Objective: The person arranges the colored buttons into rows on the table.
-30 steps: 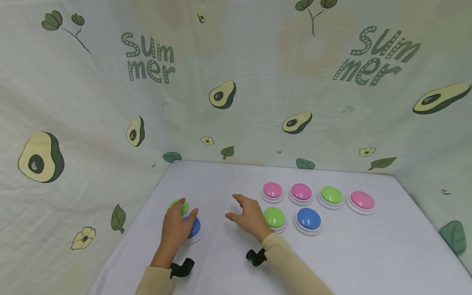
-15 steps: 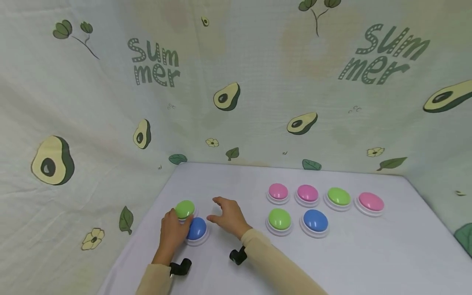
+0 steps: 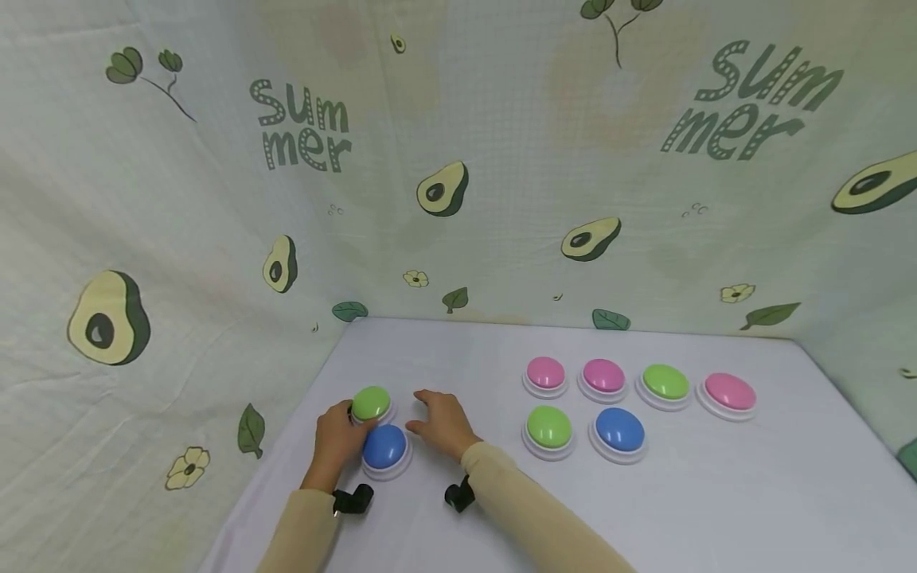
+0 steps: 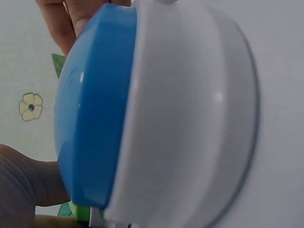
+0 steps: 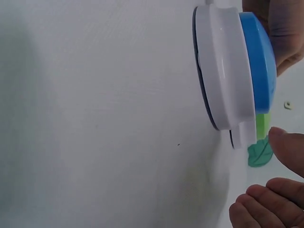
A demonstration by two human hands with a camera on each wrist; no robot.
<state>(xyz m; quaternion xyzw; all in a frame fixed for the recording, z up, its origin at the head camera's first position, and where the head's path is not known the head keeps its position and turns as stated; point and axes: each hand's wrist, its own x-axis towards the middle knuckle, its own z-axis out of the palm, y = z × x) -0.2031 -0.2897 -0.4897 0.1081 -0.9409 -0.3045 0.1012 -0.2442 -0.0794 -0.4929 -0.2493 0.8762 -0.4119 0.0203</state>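
A green dome push button (image 3: 371, 401) on a round white base stands at the left of the table, just behind a blue dome push button (image 3: 384, 446). My left hand (image 3: 337, 436) holds the green button, its fingers at the left side and the thumb in front, between the two buttons. To the right of the pair, my right hand (image 3: 444, 426) hovers with thumb and fingers spread, touching neither. In the left wrist view the blue button (image 4: 97, 109) fills the middle and mostly hides the green button (image 4: 81, 213).
To the right are two more rows: pink (image 3: 546, 372), pink (image 3: 604, 375), green (image 3: 666, 382) and pink (image 3: 730, 391) buttons behind, green (image 3: 548, 427) and blue (image 3: 619, 430) in front. A printed cloth (image 3: 501, 119) encloses the white table (image 3: 716, 509).
My left hand lowered onto the green button, which has shifted slightly right, closer behind the blue one. My right hand moved left, away from the right-hand buttons, toward the blue one.
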